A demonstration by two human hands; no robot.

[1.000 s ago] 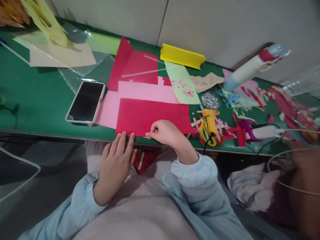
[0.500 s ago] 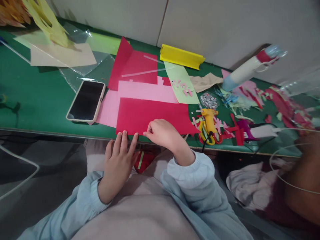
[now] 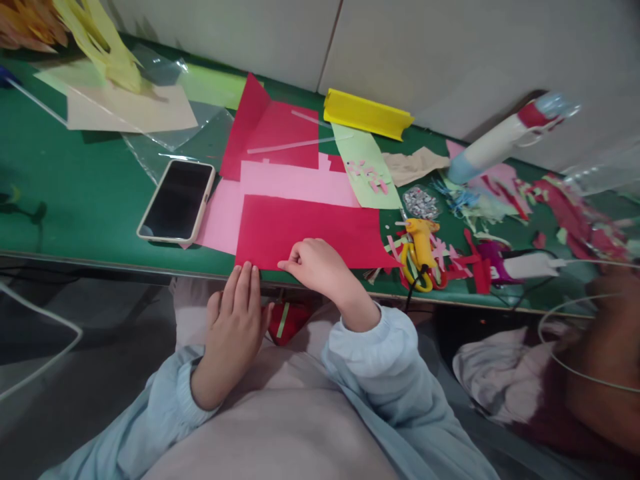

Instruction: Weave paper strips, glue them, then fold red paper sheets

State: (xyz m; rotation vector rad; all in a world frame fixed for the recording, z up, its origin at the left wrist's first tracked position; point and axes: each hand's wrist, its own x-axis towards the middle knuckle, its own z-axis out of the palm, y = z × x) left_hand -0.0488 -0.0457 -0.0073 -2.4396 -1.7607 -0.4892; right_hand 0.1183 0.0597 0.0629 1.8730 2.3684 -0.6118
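A sheet of red paper (image 3: 310, 223) lies at the near edge of the green table, over pink paper (image 3: 295, 180). My right hand (image 3: 317, 267) is closed at the middle of its near edge, thumb and fingertips pinched on that edge. My left hand (image 3: 237, 320) lies flat with fingers stretched out and side by side, fingertips touching the sheet's near left corner. Behind stands a folded red sheet (image 3: 280, 123) with thin clear sticks (image 3: 300, 145) on it.
To the left is a phone (image 3: 177, 200). On the right are a yellow glue gun (image 3: 423, 240), scissors (image 3: 417, 273), paper scraps (image 3: 475, 267) and a small dish of shiny bits (image 3: 421, 202). A yellow holder (image 3: 367, 113) and a bottle (image 3: 505, 143) stand by the wall. Another person's arm (image 3: 605, 367) is at right.
My right hand has slid a little left along the red paper's near edge. The fingers of my left hand have come closer together at the corner.
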